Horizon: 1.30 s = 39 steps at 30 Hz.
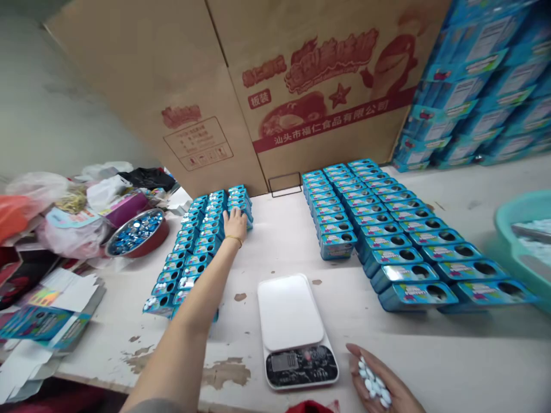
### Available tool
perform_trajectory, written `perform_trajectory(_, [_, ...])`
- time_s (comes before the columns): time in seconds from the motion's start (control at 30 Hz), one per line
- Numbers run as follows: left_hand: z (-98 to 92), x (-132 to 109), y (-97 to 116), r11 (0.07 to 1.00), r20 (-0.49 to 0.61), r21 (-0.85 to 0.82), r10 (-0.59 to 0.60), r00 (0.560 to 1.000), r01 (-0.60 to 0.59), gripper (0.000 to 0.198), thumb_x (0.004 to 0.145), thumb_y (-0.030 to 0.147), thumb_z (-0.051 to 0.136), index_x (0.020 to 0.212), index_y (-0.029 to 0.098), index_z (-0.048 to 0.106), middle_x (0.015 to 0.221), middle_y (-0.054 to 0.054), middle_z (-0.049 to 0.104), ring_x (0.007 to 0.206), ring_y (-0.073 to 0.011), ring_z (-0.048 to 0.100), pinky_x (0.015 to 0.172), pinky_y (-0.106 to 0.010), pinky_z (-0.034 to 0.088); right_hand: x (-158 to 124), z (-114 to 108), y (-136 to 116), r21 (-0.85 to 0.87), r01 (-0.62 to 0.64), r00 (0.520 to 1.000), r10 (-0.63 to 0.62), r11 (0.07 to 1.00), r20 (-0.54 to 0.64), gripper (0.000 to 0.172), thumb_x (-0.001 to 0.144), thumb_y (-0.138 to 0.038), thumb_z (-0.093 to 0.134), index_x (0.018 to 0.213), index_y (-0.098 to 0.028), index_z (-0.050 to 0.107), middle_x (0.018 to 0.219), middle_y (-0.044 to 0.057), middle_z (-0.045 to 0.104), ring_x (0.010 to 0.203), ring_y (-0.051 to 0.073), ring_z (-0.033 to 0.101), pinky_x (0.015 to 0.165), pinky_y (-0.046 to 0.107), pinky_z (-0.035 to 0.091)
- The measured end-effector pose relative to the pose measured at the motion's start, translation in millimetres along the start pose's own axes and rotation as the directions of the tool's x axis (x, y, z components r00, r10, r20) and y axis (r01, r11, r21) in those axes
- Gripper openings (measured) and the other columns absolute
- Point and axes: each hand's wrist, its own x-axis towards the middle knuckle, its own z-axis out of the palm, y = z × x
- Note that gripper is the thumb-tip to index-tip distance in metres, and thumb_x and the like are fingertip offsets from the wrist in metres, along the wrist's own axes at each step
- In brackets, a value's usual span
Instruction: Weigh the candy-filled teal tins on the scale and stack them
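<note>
My left hand [235, 224], with a thin gold bangle at the wrist, reaches to the left group of small blue boxes. Its fingers are bent over the near end of the short column, gripping a blue box [248, 220] that is partly hidden. White pieces lie on several boxes of the two longer columns [202, 241]. At the lower right my right hand [398, 389] is cupped, palm up, around several white oval candies [373, 381]. Between my hands sits a white kitchen scale [290, 312] with a black display panel; its pan carries nothing.
Rows of blue boxes with round holes [387, 241] stand at the right. A turquoise tub [508, 221] is at the right edge. Large cartons [318, 132] and stacked blue packs [456, 103] rise behind. A red bowl of shiny wrapped pieces [160, 236] and bags [73, 235] lie left.
</note>
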Motion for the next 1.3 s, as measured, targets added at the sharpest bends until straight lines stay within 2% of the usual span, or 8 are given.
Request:
perform_trajectory(0.17, [-56.4,-67.4,34.1,0.968,0.124,0.015,0.246,0.961,-0.25,0.019,0.085,0.022,0.048,0.098,0.016,0.06,0.107,-0.013,0.055,0.099,-0.0269,0.054,0.084,-0.039,0.04,-5.1,4.3,-1.0,0.04,0.075,0.997,-0.074,0.996,-0.015,0.021,0.07,-0.016,0.07,0.091,-0.014,0.069,0.073,0.004,0.07,0.062,0.01,0.063,0.056,0.016,0.054])
perform_trajectory(0.33, [-88.8,-144.4,76.9,0.827,0.23,0.023,0.542,0.808,-0.562,0.017,0.086,0.025,0.048,0.092,0.016,0.061,0.091,-0.01,0.058,0.082,-0.024,0.058,0.067,-0.033,0.043,-14.0,5.8,-0.2,0.067,0.05,0.998,-0.053,0.996,0.039,0.02,0.071,-0.011,0.067,0.091,-0.011,0.068,0.07,0.005,0.07,0.058,0.01,0.063,0.047,0.015,0.051])
perform_trajectory(0.47, [-81.9,-163.3,91.5,0.802,0.284,-0.019,0.577,0.766,-0.597,0.016,0.085,0.027,0.05,0.093,0.016,0.06,0.09,-0.01,0.059,0.081,-0.0238,0.059,0.066,-0.033,0.043,-26.3,9.1,0.8,0.062,0.043,0.999,-0.044,0.997,0.021,0.016,0.075,-0.008,0.061,0.089,-0.009,0.067,0.075,0.009,0.072,0.063,0.013,0.067,0.054,0.018,0.056])
perform_trajectory(0.63, [-89.7,-184.8,93.7,0.831,0.102,-0.104,0.555,0.825,-0.546,0.029,0.08,0.036,0.06,0.101,0.016,0.054,0.102,-0.011,0.057,0.092,-0.0261,0.055,0.076,-0.037,0.043,-39.8,14.9,0.5,0.131,-0.034,0.999,0.032,0.991,0.021,0.016,0.081,-0.007,0.053,0.09,-0.007,0.066,0.089,0.015,0.073,0.083,0.019,0.07,0.07,0.025,0.059])
perform_trajectory(0.73, [-87.5,-224.5,107.6,0.725,0.043,-0.298,0.66,0.75,-0.621,0.032,0.084,0.04,0.054,0.107,0.017,0.05,0.105,-0.009,0.056,0.093,-0.0224,0.054,0.077,-0.034,0.045,-43.9,17.0,3.4,0.207,-0.067,0.995,0.05,0.976,0.087,0.018,0.085,-0.012,0.049,0.09,-0.008,0.066,0.089,0.013,0.073,0.081,0.018,0.07,0.072,0.029,0.059])
perform_trajectory(0.83, [-64.5,-269.3,130.4,0.626,0.09,-0.432,0.746,0.659,-0.649,0.028,0.088,0.035,0.048,0.111,0.019,0.048,0.102,-0.008,0.054,0.087,-0.0189,0.054,0.07,-0.03,0.047,-44.8,15.3,10.4,0.265,-0.067,0.99,0.031,0.962,0.138,0.016,0.086,-0.015,0.05,0.088,-0.012,0.066,0.078,0.006,0.073,0.068,0.014,0.069,0.064,0.026,0.059])
perform_trajectory(1.03, [-16.6,-307.1,158.6,0.702,0.095,-0.429,0.661,0.745,-0.568,0.016,0.09,0.023,0.04,0.099,0.019,0.053,0.097,-0.008,0.052,0.079,-0.0179,0.053,0.055,-0.026,0.045,-40.9,1.4,24.5,0.253,-0.09,0.981,0.043,0.963,0.187,0.017,0.083,-0.014,0.053,0.093,-0.014,0.066,0.085,0.004,0.073,0.08,0.015,0.069,0.075,0.029,0.057])
perform_trajectory(1.3, [-14.0,-308.2,159.4,0.733,0.113,-0.435,0.62,0.776,-0.523,0.015,0.088,0.024,0.044,0.1,0.021,0.053,0.092,-0.006,0.05,0.072,-0.0165,0.053,0.053,-0.025,0.044,-44.4,1.8,24.5,0.285,-0.047,0.999,0.039,0.957,0.034,0.025,0.084,-0.006,0.045,0.096,-0.013,0.066,0.079,0.004,0.073,0.078,0.013,0.069,0.072,0.023,0.058])
